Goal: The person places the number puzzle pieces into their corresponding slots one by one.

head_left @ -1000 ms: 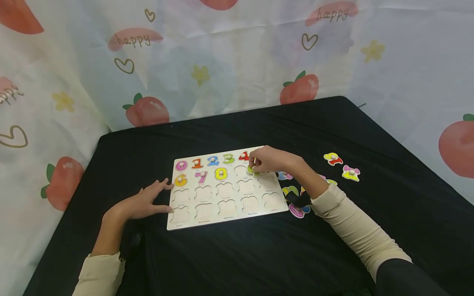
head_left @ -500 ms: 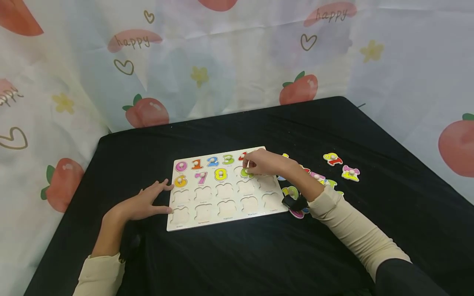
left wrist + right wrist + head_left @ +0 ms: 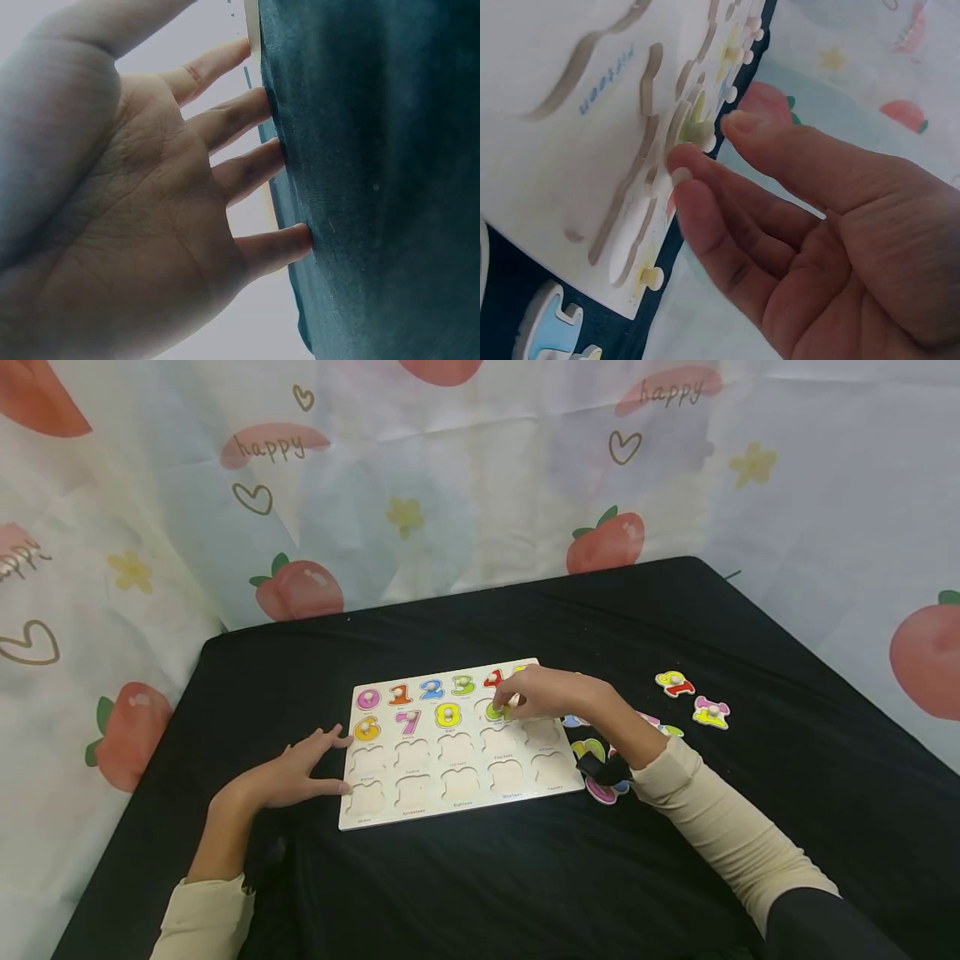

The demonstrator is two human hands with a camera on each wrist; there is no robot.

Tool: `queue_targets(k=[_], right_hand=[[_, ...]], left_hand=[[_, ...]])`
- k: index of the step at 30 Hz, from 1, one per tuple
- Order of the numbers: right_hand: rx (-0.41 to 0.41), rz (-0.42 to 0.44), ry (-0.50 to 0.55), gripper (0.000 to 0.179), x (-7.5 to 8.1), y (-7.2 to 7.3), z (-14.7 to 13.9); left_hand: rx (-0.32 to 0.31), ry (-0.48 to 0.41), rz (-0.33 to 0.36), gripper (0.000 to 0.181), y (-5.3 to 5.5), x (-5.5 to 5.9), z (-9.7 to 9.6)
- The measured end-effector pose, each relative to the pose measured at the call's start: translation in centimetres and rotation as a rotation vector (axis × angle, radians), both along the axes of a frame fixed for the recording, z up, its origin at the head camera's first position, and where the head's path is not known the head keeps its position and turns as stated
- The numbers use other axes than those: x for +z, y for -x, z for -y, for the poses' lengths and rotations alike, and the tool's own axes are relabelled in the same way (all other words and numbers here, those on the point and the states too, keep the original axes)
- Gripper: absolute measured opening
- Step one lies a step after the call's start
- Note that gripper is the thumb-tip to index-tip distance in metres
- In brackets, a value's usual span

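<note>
The right hand (image 3: 553,690) arched over a green, knobbed number piece (image 3: 495,712), thumb and fingers slightly parted, apparently not gripping (fingertip contact was hard to tell). The left hand (image 3: 291,770), fingers spread, touched the pale wooden board (image 3: 437,795) at its left edge. Seating seemed underway: the piece looked askew at its second-row recess, probably needing a nudge, then a press. Loose multicoloured number pieces (image 3: 711,712) lay rightward on the black cloth-covered surface (image 3: 465,893).

Peach-print backdrop (image 3: 495,468) behind black tablecloth (image 3: 450,885)

The right hand (image 3: 553,691) seems to hide part of the green piece (image 3: 494,712).
</note>
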State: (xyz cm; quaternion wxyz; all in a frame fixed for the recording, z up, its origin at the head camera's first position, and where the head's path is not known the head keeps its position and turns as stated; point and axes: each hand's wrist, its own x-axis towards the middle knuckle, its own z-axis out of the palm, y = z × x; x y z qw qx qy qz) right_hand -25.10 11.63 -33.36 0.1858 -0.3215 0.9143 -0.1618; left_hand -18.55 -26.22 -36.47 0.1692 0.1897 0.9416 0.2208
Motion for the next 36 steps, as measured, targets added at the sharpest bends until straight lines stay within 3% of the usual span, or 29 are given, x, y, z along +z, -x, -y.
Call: queue_targets(k=[8, 21, 36], right_hand=[[0.073, 0.039, -0.123, 0.041, 0.6, -1.2, 0.0], [0.118, 0.012, -0.177, 0.052, -0.1, -1.2, 0.6], [0.085, -0.099, -0.018, 0.034, -0.8, -0.8, 1.2]], left_hand=[[0.009, 0.018, 0.008, 0.087, 0.1, 0.1, 0.1], [0.0, -0.001, 0.006, 0.085, 0.0, 0.2, 0.0], [-0.005, -0.013, -0.004, 0.085, -0.1, 0.2, 0.0]])
